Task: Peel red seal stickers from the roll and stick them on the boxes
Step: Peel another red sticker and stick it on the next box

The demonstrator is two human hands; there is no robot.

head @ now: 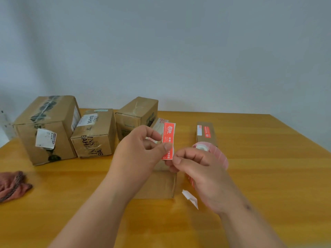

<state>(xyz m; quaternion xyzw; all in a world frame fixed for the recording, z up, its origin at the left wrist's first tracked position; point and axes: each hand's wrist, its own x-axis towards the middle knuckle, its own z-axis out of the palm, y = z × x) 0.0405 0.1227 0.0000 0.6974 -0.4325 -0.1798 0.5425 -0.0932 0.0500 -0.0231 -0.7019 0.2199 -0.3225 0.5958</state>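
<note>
Red sticker (168,140), thin, limp and tacky, is pinched at its edge by left hand (141,151); roll (211,154) is gripped by right hand (198,174).

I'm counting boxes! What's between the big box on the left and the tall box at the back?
In the head view, one smaller box marked BAHA sits between the big box and the tall box.

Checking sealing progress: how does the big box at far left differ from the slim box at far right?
The big box is tall and bulky; the slim box is low and narrow. The big box carries a white label and dark smudged tape; the slim box has a red sticker on top. The big box sits beside other boxes; the slim box sits apart. Both are brown cardboard.
</note>
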